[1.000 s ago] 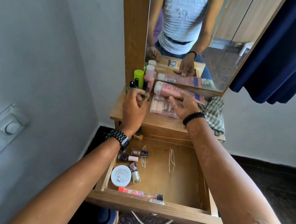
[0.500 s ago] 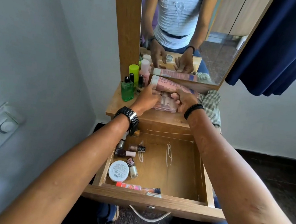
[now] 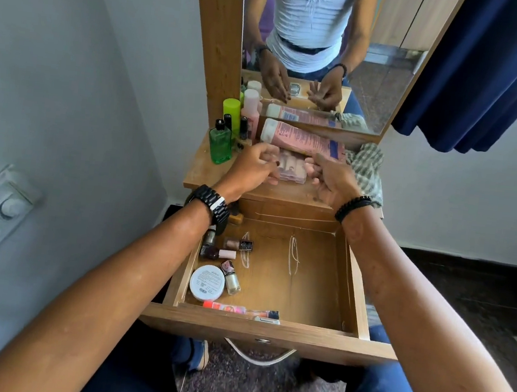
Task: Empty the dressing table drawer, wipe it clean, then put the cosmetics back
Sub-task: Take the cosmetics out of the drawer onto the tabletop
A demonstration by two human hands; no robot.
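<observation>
The wooden drawer (image 3: pixel 268 328) is pulled open below the dressing table top (image 3: pixel 202 170). Along its left side lie a white round jar (image 3: pixel 206 283), three nail polish bottles (image 3: pixel 237 244) and an orange-pink tube (image 3: pixel 225 307). A pink see-through pack (image 3: pixel 288 168) lies flat on the table top. My left hand (image 3: pixel 252 168) is at its left edge and my right hand (image 3: pixel 332 179) at its right edge, fingers loosely apart and just touching it. A large pink tube (image 3: pixel 301 138) lies behind the pack.
A green bottle (image 3: pixel 220 142), a lime can (image 3: pixel 231 110), a pink bottle (image 3: pixel 250 108) and small dark bottles stand at the table's back left. A checked cloth (image 3: pixel 368 167) lies at the right. The mirror (image 3: pixel 389 66) rises behind, and a blue curtain (image 3: pixel 486 76) hangs on the right.
My left hand left the bottles at the back left and came over to the pink pack. Both hands closed in on the pack, then eased slightly apart. The view tilted down.
</observation>
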